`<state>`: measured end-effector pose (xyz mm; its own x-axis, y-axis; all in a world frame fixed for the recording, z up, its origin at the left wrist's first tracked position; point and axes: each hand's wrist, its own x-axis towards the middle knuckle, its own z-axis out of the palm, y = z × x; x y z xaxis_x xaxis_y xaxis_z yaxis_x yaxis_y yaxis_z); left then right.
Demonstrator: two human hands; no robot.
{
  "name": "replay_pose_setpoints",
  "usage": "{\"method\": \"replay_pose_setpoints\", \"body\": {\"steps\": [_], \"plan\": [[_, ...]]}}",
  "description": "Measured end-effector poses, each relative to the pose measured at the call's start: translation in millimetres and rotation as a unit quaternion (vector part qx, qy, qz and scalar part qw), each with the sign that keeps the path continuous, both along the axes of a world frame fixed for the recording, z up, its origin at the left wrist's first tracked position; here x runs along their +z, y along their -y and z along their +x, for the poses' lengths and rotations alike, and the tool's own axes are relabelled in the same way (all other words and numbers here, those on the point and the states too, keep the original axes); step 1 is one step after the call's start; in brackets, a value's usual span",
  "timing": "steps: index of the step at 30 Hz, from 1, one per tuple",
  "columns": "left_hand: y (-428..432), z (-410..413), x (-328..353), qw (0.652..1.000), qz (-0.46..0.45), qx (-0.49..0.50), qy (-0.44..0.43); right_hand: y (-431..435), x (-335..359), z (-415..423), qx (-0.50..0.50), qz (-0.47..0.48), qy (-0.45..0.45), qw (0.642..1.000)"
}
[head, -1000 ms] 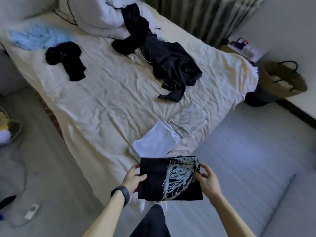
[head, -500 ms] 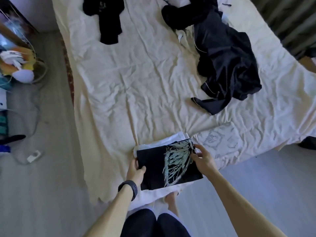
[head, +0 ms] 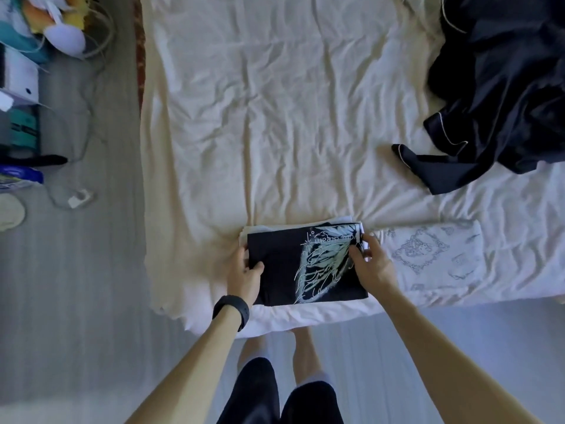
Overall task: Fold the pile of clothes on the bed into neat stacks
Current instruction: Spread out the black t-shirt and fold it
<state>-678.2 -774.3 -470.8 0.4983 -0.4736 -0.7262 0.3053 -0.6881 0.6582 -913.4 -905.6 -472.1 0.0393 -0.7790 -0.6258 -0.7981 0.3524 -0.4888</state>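
Cream wrinkled bed sheet (head: pixel 275 117) fills most of view; grey floor with clutter at left. Folded black T-shirt with pale wing print (head: pixel 284 270) lies at near bed edge, on top of folded white garment (head: pixel 342 221) whose edges peek out at top and left. Left grip (head: pixel 244 270) pinches shirt's left edge, thumb on top. Right grip (head: pixel 371 264) pinches its right edge, thumb on print. Folded pale patterned cloth (head: pixel 428 255) just beside, to right. Crumpled dark navy garment with white piping (head: pixel 504 102) far right, well apart. Black wristband (head: pixel 230 312) on left wrist.
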Motion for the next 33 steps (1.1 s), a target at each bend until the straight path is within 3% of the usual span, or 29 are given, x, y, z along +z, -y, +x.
{"method": "replay_pose_setpoints", "body": {"steps": [6,8,9,10,12,15,18,26,33], "plan": [[4.0,3.9,-2.3,1.0,-0.001,0.006,-0.007,-2.9,-7.4,-0.7,0.015,-0.059,-0.003,0.998],[8.7,0.2,2.1,0.996,0.028,-0.047,0.07,-9.0,-6.5,1.5,0.02,-0.079,-0.019,0.997],[8.3,-2.5,5.2,0.984,0.03,-0.084,0.154,-14.0,-5.1,2.9,0.017,-0.095,-0.033,0.995],[6.7,-6.1,8.8,0.953,0.02,-0.139,0.267,-20.8,-3.6,4.6,0.014,-0.127,-0.05,0.991],[1.6,-17.6,10.5,0.843,-0.021,-0.281,0.458,-35.9,-1.6,9.9,0.044,-0.232,-0.077,0.969],[-0.4,-40.1,2.5,0.746,-0.081,-0.45,0.485,-49.5,-8.9,17.6,0.183,-0.335,-0.089,0.92],[-0.9,-41.4,-22.9,0.703,-0.047,-0.506,0.497,-45.5,-26.7,23.5,0.256,-0.314,-0.1,0.909],[5.5,-18.9,-70.8,0.711,-0.032,-0.468,0.525,-29.7,-69.6,23.0,0.291,-0.335,-0.087,0.892],[5.3,-24.0,-89.3,0.711,-0.037,-0.451,0.539,-23.7,-91.5,20.4,0.296,-0.318,-0.064,0.898]]}}
